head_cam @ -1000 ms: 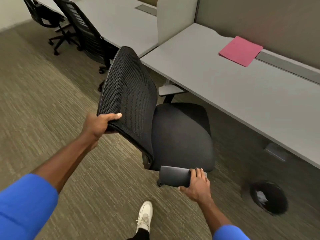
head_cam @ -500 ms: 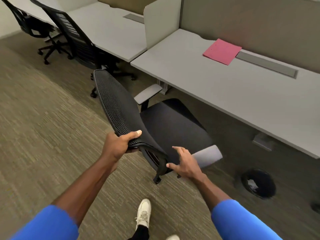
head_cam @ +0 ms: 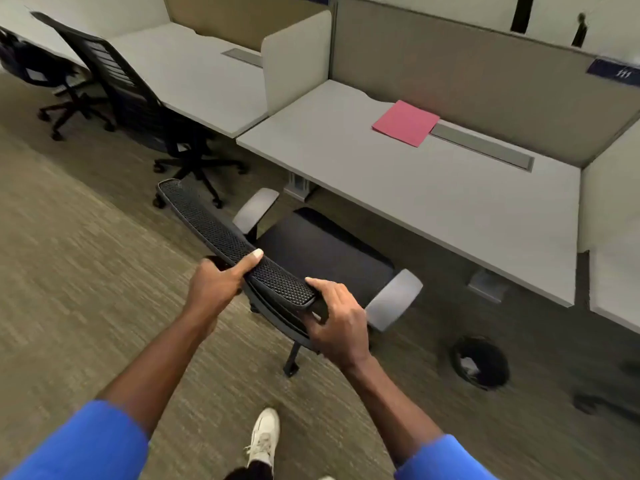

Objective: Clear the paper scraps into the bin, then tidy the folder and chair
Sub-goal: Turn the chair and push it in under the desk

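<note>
Office carpet point(head_cam: 86, 289), chair point(head_cam: 322, 251) facing the grey counter point(head_cam: 433, 202).
Both hands, left hand point(head_cam: 214, 285) and right hand point(head_cam: 341, 327), clasp the black mesh backrest top; pink folder point(head_cam: 405, 123) lies at 1 o'clock, bin point(head_cam: 481, 365) with scraps at 4 o'clock; partition labels unreadable.

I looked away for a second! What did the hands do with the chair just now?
The right hand let go of the armrest and grabbed the backrest beside the left hand. The chair swung round to face the desk. The pink folder and bin stayed put.
</note>
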`<state>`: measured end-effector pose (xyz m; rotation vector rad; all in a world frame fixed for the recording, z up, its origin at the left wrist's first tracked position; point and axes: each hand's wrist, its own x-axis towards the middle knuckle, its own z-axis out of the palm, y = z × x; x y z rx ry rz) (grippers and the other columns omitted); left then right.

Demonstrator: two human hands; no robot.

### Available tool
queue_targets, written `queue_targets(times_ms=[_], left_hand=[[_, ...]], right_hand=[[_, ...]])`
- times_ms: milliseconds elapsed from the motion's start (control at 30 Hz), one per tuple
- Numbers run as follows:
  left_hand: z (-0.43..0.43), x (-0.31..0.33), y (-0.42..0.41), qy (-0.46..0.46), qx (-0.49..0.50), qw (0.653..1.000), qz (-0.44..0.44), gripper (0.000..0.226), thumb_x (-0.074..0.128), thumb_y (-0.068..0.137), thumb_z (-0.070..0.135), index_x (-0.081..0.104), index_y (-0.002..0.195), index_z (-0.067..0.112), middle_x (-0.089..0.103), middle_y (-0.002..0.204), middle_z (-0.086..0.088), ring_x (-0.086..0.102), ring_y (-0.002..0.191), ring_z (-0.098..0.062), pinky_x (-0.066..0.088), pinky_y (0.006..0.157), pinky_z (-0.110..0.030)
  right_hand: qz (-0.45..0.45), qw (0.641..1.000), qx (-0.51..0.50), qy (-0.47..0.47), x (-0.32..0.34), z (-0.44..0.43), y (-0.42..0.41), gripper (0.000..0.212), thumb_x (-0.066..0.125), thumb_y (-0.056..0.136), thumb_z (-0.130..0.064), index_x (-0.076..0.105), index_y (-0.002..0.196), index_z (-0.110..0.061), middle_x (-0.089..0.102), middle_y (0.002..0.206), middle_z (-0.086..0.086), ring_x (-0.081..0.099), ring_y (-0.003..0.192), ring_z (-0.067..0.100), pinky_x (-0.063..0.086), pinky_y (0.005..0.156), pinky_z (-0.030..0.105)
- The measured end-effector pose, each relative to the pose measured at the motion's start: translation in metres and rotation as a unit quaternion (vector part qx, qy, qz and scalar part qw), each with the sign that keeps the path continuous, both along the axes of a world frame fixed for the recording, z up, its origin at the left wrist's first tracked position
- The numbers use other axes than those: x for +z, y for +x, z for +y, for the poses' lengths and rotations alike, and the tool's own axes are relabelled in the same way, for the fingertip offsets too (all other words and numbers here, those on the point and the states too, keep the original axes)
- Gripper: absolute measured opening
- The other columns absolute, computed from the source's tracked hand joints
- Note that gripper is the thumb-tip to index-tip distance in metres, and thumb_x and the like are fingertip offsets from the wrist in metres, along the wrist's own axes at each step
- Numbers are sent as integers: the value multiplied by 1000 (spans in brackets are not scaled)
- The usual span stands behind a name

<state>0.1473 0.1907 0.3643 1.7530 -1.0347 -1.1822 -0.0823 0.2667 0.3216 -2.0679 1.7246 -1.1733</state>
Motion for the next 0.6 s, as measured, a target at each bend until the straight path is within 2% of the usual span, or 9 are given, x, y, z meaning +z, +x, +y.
queue_targets(times_ms=[67, 167, 233, 300, 367, 400, 500, 600], left_hand=[[-12, 4, 14, -7, 12, 997, -70, 101, 87, 53, 88, 66, 122, 17, 78, 116, -4, 76, 107, -27, 65, 94, -52], [-28, 14, 28, -49, 6, 987, -154, 124, 89, 65, 76, 37, 153, 6, 62, 145, -17, 63, 131, -37, 55, 111, -52], [-40, 17, 40, -86, -17, 977, -194, 141, 88, 68, 73, 13, 165, 4, 41, 167, -23, 47, 151, -38, 43, 124, -51], [-52, 16, 52, -106, -54, 965, -235, 147, 85, 70, 76, 2, 168, 5, 11, 178, -25, 21, 165, -37, 28, 133, -48], [-62, 13, 64, -107, -89, 951, -275, 145, 78, 72, 82, 2, 170, 6, -10, 179, -24, 2, 168, -37, 19, 135, -48], [-67, 13, 69, -111, -100, 944, -294, 146, 73, 70, 89, 5, 170, 6, -12, 178, -24, -2, 168, -38, 16, 136, -50], [-83, 15, 89, -143, -126, 916, -354, 142, 50, 69, 100, 18, 169, 4, -3, 180, -20, -8, 168, -35, 6, 137, -53], [-105, 18, 113, -166, -189, 885, -391, 126, 38, 75, 100, 33, 165, 13, 16, 180, -8, -6, 168, -33, 6, 134, -57]], right_hand=[[13, 999, -3, -31, 10, 5, 2, 44, 77, 84, -22, 70, 127, -19, 73, 122, -4, 69, 110, 15, 57, 92, 34], [62, 996, -10, -61, 16, 12, 5, 43, 78, 83, -19, 73, 126, -20, 73, 127, -2, 69, 114, 17, 58, 92, 36], [91, 992, -18, -80, 18, 16, 8, 35, 78, 90, -25, 74, 125, -21, 73, 128, 1, 69, 113, 18, 58, 89, 38], [106, 990, -29, -83, 21, 18, 13, 33, 76, 93, -31, 75, 124, -21, 73, 128, 2, 69, 113, 19, 58, 88, 39], [118, 989, -46, -73, 24, 20, 21, 35, 74, 94, -38, 74, 124, -21, 72, 128, 2, 69, 114, 20, 58, 89, 40], [124, 988, -56, -66, 26, 20, 26, 37, 73, 95, -42, 74, 125, -21, 72, 128, 2, 69, 114, 20, 58, 89, 40], [156, 983, -93, -39, 31, 18, 48, 46, 66, 98, -54, 71, 130, -21, 71, 128, 3, 67, 115, 22, 56, 91, 42], [194, 971, -141, -3, 31, 14, 72, 62, 51, 102, -67, 65, 140, -21, 68, 130, 5, 64, 117, 23, 52, 97, 43]])
